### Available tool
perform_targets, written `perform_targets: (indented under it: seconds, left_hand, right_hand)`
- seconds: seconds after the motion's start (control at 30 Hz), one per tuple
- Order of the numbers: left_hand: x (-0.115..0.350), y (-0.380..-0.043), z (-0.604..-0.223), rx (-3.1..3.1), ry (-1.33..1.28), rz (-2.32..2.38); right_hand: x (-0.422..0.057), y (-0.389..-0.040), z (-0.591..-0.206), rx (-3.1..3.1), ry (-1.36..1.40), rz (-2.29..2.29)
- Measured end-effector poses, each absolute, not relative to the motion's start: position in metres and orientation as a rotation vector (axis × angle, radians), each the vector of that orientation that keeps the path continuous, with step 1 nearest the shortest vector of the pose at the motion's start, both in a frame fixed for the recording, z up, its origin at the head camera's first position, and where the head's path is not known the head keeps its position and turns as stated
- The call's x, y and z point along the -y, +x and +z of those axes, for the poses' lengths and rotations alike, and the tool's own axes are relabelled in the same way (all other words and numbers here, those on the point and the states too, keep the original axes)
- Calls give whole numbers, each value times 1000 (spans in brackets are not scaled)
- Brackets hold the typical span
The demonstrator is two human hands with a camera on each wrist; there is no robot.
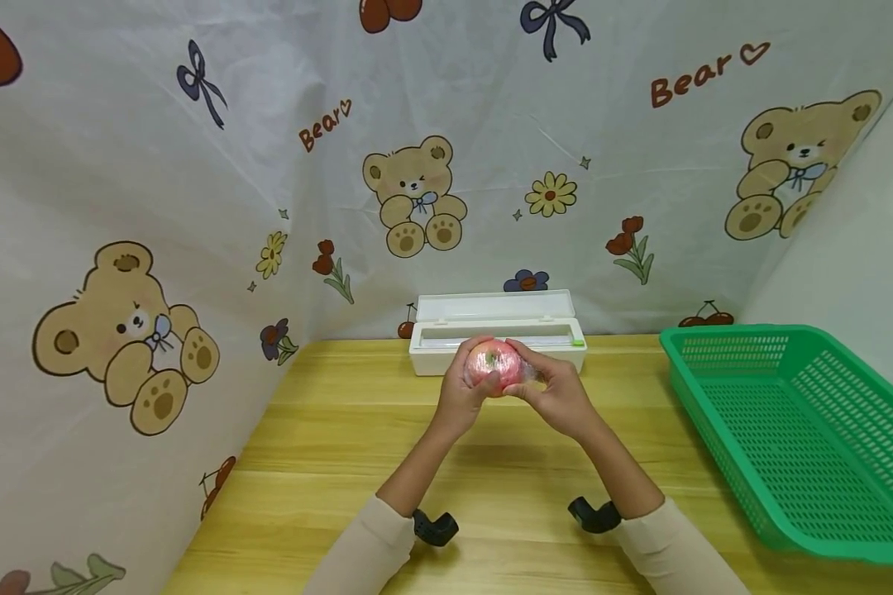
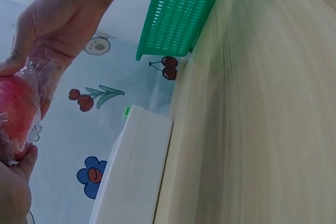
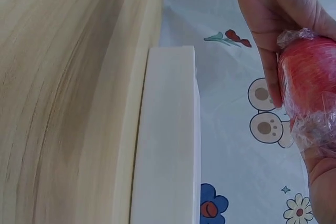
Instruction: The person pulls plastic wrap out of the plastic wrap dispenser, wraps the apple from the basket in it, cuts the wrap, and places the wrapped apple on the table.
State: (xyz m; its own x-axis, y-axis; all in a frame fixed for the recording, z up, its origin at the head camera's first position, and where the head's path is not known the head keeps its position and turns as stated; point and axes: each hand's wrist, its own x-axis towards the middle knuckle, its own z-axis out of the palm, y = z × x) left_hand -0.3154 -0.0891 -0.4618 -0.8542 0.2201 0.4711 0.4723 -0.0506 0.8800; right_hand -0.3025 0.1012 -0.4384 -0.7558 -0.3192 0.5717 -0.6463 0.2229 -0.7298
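A red apple [image 1: 494, 366] wrapped in clear plastic film is held up between both hands above the table. My left hand [image 1: 461, 392] grips its left side, the thumb lying across the front. On the other side my right hand [image 1: 560, 395] pinches the bunched film and the apple's right edge. In the left wrist view the film [image 2: 44, 72] gathers in loose folds by the right hand's palm. The right wrist view shows the wrapped apple [image 3: 310, 77] with crumpled film at both ends. Behind the hands stands a white cling film box [image 1: 426, 362], its lid raised.
A green plastic basket [image 1: 722, 446] with perforated sides stands at the right of the wooden table [image 1: 327, 496]. A bear-printed cloth [image 1: 491, 99] hangs behind and along the left. A small green piece [image 1: 578, 342] sits at the box's right end.
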Motion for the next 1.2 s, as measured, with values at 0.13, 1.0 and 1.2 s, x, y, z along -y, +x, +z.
perform_targets:
  seconds: [0.13, 1.0, 1.2]
  left_hand:
    - [95, -317, -460, 2048, -822, -1985]
    - [98, -315, -453, 2015, -799, -2087]
    - [100, -313, -445, 1987, -812, -2114]
  right_hand:
    - [-104, -303, -438, 2207, 899, 1531]
    - [-83, -279, -417, 2019, 876, 1387]
    - [-82, -276, -413, 2036, 876, 1458]
